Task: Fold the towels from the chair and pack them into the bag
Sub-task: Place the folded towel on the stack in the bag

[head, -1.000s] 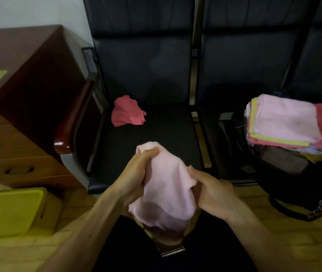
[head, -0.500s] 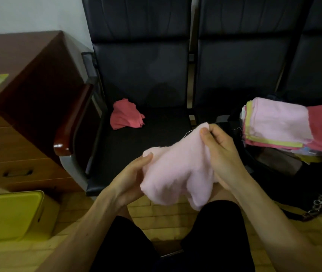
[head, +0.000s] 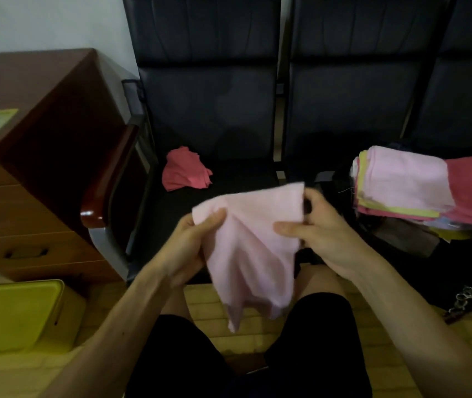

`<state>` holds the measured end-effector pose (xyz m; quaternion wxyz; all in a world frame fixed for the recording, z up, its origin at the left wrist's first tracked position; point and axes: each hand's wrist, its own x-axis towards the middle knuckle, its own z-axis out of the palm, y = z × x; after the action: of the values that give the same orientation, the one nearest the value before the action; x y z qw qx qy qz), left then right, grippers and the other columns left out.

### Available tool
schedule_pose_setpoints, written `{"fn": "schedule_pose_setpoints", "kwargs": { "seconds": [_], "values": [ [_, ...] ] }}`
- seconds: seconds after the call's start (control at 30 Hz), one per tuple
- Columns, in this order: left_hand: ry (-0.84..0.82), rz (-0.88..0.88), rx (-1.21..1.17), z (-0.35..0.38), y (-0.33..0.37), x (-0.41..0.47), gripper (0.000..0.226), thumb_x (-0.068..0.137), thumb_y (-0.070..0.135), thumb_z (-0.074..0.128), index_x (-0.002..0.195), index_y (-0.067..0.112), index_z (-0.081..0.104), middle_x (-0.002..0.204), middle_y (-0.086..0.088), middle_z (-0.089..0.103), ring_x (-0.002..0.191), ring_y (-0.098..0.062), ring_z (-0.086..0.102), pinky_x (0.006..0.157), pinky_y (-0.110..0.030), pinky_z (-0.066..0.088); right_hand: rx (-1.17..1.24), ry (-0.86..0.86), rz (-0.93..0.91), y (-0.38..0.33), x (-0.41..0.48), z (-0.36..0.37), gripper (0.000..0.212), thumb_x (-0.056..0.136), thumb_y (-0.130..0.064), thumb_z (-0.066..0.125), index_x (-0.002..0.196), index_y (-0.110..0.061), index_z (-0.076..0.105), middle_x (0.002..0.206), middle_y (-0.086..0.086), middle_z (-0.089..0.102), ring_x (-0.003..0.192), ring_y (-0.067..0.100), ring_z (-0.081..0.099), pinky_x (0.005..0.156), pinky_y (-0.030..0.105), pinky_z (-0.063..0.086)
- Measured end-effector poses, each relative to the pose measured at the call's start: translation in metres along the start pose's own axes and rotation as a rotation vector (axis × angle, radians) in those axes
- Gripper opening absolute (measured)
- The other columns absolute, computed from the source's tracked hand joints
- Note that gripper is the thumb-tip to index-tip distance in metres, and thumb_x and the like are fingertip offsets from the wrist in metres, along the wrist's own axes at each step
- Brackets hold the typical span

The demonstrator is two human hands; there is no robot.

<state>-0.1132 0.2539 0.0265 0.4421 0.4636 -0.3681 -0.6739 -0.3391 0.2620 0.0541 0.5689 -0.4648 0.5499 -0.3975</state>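
Hands held the pale pink towel (head: 253, 242) above the lap: left hand (head: 191, 245) pinched shut on one upper corner, right hand (head: 319, 228) on the other. Good practice, in my judgement: pull the top edge taut before folding. Beyond lay a red towel (head: 186, 169) on the chair (head: 209, 116); folded stack (head: 410, 185) rested on the bag (head: 401, 239), right.

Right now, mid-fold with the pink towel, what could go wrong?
1. The pink towel is pinched only along its top edge by the left hand and right hand; its hanging lower end could brush the floor.
2. The folded stack on the bag overhangs and might topple when another is added.
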Motion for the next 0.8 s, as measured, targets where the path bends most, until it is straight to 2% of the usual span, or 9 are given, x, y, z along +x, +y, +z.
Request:
{"fn": "schedule_pose_setpoints", "kwargs": {
  "seconds": [0.07,0.17,0.23,0.37,0.47,0.57,0.63,0.7,0.8],
  "values": [
    [0.087,0.019,0.113,-0.001,0.016,0.003,0.023,0.089,0.027,0.066,0.098,0.009,0.076,0.096,-0.013,0.076,0.087,-0.024,0.073,0.075,-0.036,0.062,-0.034,0.04,0.081,0.001,0.003,-0.001,0.065,0.081,-0.012,0.077,0.136,-0.021,0.043,0.114,0.01,0.067,0.096,0.023,0.07,0.07,0.035,0.061],
    [0.147,-0.012,0.266,-0.001,0.028,0.007,0.03,0.086,0.031,0.071,0.106,0.008,0.072,0.098,-0.009,0.077,0.093,-0.026,0.073,0.084,-0.043,0.061,0.092,0.127,-0.027,-0.012,0.009,-0.009,0.053,0.086,-0.009,0.071,0.132,-0.019,0.046,0.105,0.011,0.071,0.086,0.018,0.072,0.062,0.026,0.057],
    [0.209,0.017,0.263,-0.001,0.034,0.008,0.034,0.082,0.031,0.077,0.105,0.007,0.072,0.098,-0.009,0.077,0.094,-0.028,0.073,0.083,-0.044,0.061,0.06,0.088,-0.141,-0.02,0.01,-0.008,0.043,0.089,-0.007,0.068,0.126,-0.02,0.053,0.101,0.005,0.074,0.088,0.014,0.072,0.065,0.024,0.056],
    [0.304,0.086,0.274,-0.006,0.052,0.011,0.021,0.08,0.03,0.079,0.093,0.019,0.067,0.098,-0.002,0.071,0.09,-0.02,0.068,0.066,-0.03,0.056,-0.05,0.024,-0.266,-0.036,0.011,0.001,0.037,0.086,-0.006,0.071,0.118,-0.022,0.063,0.099,0.001,0.076,0.091,0.015,0.072,0.069,0.025,0.055],
    [0.364,0.145,0.288,-0.011,0.067,0.015,0.04,0.08,0.033,0.08,0.11,0.018,0.058,0.111,-0.004,0.065,0.097,-0.022,0.066,0.071,-0.034,0.058,-0.092,0.005,-0.335,-0.049,0.01,0.005,0.038,0.082,-0.005,0.075,0.114,-0.024,0.067,0.098,-0.002,0.077,0.092,0.011,0.072,0.074,0.022,0.056],
    [0.39,0.254,0.287,-0.014,0.083,0.012,0.049,0.084,0.026,0.077,0.124,0.027,0.048,0.115,-0.001,0.059,0.1,-0.02,0.066,0.081,-0.038,0.059,-0.198,0.066,-0.42,-0.06,0.008,0.007,0.033,0.083,-0.012,0.076,0.113,-0.024,0.069,0.096,-0.006,0.077,0.092,0.008,0.072,0.082,0.03,0.059],
    [0.332,0.341,0.402,-0.014,0.093,0.009,0.047,0.088,0.024,0.073,0.13,0.031,0.053,0.113,0.004,0.059,0.099,-0.016,0.065,0.081,-0.035,0.058,-0.268,0.13,-0.483,-0.065,0.007,0.007,0.028,0.086,-0.021,0.075,0.113,-0.022,0.071,0.092,-0.007,0.077,0.092,0.005,0.072,0.089,0.036,0.057],
    [0.284,0.415,0.497,-0.012,0.099,0.006,0.044,0.089,0.024,0.07,0.132,0.028,0.059,0.106,0.012,0.064,0.092,-0.009,0.069,0.077,-0.028,0.058,-0.333,0.19,-0.528,-0.066,0.006,0.005,0.025,0.088,-0.026,0.071,0.113,-0.021,0.071,0.089,-0.008,0.077,0.092,0.001,0.07,0.096,0.035,0.055],
    [0.295,0.509,0.609,-0.011,0.1,0.008,0.042,0.09,0.023,0.071,0.131,0.02,0.064,0.105,0.014,0.068,0.086,-0.002,0.07,0.075,-0.022,0.058,-0.427,0.223,-0.538,-0.064,0.005,0.001,0.036,0.089,-0.025,0.07,0.125,-0.02,0.066,0.105,-0.005,0.075,0.102,-0.001,0.066,0.099,0.028,0.052]
  ]
}}
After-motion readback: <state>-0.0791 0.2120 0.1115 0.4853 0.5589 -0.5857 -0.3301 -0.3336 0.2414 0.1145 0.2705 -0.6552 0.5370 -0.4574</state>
